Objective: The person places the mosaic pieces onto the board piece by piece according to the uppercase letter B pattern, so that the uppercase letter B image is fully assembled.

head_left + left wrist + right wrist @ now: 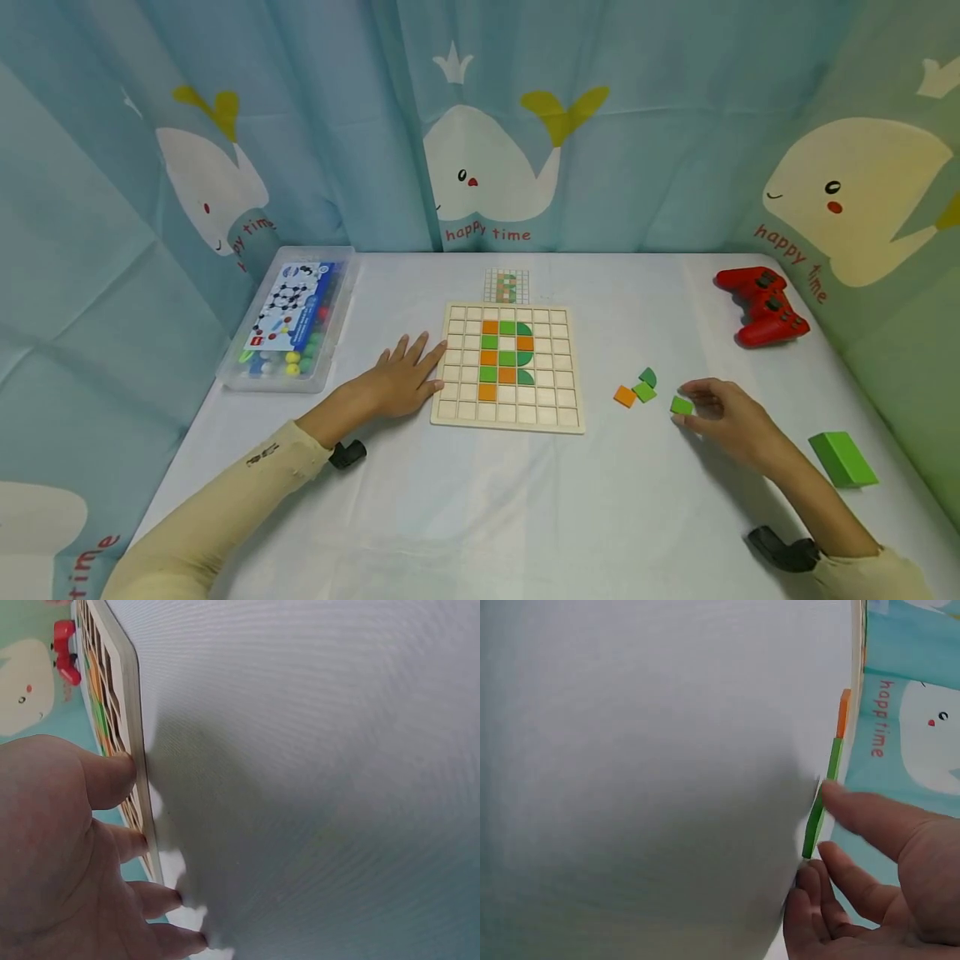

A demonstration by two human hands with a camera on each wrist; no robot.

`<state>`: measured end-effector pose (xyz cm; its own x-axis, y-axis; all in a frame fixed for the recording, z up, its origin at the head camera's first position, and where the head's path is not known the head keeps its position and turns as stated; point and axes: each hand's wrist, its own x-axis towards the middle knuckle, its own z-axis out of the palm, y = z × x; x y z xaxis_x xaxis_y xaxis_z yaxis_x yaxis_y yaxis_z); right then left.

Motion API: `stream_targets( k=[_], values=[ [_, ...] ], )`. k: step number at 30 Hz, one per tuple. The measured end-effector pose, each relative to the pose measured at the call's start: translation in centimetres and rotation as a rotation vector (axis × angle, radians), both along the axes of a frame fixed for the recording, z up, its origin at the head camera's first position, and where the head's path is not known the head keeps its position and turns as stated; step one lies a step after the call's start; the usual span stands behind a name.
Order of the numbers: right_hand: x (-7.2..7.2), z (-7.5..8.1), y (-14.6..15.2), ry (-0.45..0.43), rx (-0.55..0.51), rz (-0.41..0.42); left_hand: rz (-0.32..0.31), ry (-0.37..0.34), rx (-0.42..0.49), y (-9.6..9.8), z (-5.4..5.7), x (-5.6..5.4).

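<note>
A square wooden grid board (457,408) lies mid-table, with orange, light green and dark green tiles set in some of its cells. My left hand (406,379) rests flat at the board's left edge, its fingers spread; the left wrist view shows the thumb touching the board's side. To the right of the board, my right hand (731,421) pinches a light green square tile (681,406) between thumb and fingers, at table height. Just left of it lie an orange square tile (625,397), another light green square tile (644,392) and a dark green quarter-round tile (648,377).
Behind the board lies a small printed pattern card (507,286). A clear plastic box (273,381) of coloured balls stands at the back left. On the right are a red game controller (763,307) and a green block (843,459). A whale-print curtain (637,183) surrounds the table.
</note>
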<state>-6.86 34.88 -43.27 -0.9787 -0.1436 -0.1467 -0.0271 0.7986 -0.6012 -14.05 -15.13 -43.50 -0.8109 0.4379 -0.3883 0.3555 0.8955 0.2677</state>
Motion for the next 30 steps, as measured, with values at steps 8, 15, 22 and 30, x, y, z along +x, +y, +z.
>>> stream_targets(
  k=[8,15,22,30],
  values=[
    [0.3,-0.3,-0.4,0.06,0.063,0.017,-0.001,-0.006,0.0,0.0,-0.2,0.0],
    [0.3,-0.1,-0.6,0.096,0.094,0.026,-0.002,-0.006,0.001,0.0,-0.2,0.0],
    [-0.7,0.6,-1.9,0.173,0.071,0.066,-0.002,0.0,0.001,0.1,-0.1,0.0],
    [-2.7,1.5,-7.7,0.156,-0.008,0.159,-0.003,0.007,0.0,0.0,0.0,-0.1]
  ],
)
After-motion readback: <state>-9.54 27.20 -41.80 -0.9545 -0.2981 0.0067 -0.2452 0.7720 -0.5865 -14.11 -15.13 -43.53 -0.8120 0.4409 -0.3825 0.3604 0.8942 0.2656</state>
